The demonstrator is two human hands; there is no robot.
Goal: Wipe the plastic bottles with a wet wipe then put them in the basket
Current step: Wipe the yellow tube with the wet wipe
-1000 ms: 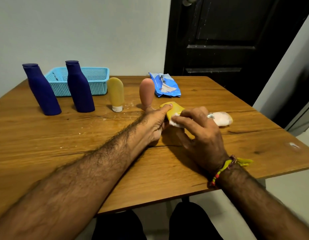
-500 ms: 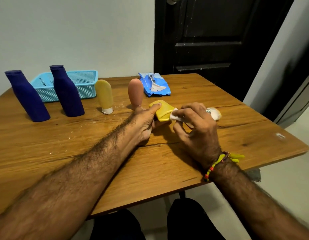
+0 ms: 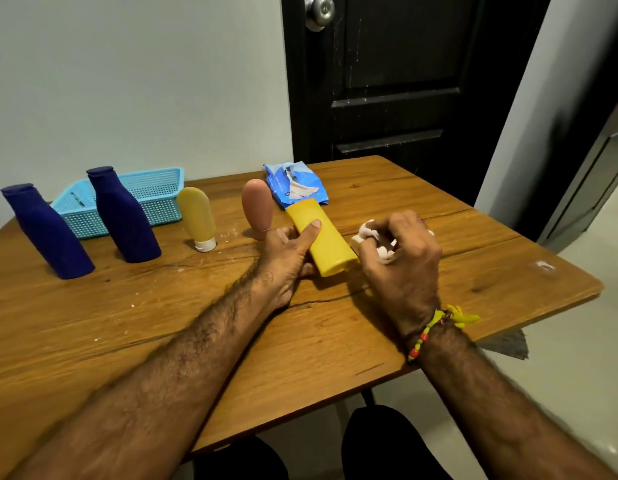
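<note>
My left hand (image 3: 289, 258) grips a yellow plastic bottle (image 3: 330, 244), thumb across its front, with the bottle tilted over the wooden table (image 3: 162, 323). Right beside the bottle's lower end, my right hand (image 3: 401, 261) holds a crumpled white wet wipe (image 3: 368, 233). Two dark blue bottles (image 3: 48, 233) (image 3: 122, 216) stand at the left. A pale yellow tube (image 3: 198, 218) stands on its white cap, and a pink tube (image 3: 257, 207) stands behind my left hand. The light blue basket (image 3: 155, 199) sits at the back left.
A blue wet wipe packet (image 3: 295, 185) lies open at the back of the table, behind the yellow bottle. A black door (image 3: 404, 81) stands behind the table. The table's right edge drops to a pale floor (image 3: 577, 358).
The yellow bottle has come up from lying low under my hands to a tilted, more exposed position. My right hand with the wipe has moved off it to its lower right end.
</note>
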